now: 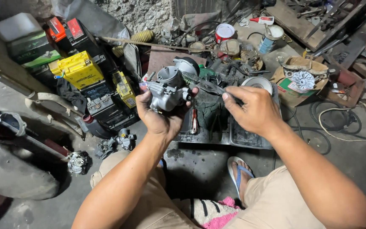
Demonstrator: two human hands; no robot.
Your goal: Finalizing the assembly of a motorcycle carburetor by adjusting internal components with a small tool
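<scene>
Left hand [162, 114] grips carburetor [168, 89]; right hand [253, 110] holds tool [208, 87].

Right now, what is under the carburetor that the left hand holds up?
Under the carburetor, the left hand grips it from below. Lower down lies a dark metal tray on the floor; hand and wrist hide part of the tray's contents.

We hold a carburetor [169, 90] in our left hand [162, 116], raised above a metal tray [250, 140] on the floor [200, 169]. Our right hand [253, 111], just to its right, grips a tool [206, 86] whose tip touches the carburetor. Left of us, batteries [79, 70] are stacked against the wall [140, 12]. Two more carburetors [117, 144] lie on the floor below the batteries. Behind the tray stand cans [224, 32]; to the right sits a cardboard box [299, 80]. Our sandalled foot [239, 174] rests before the tray.
</scene>
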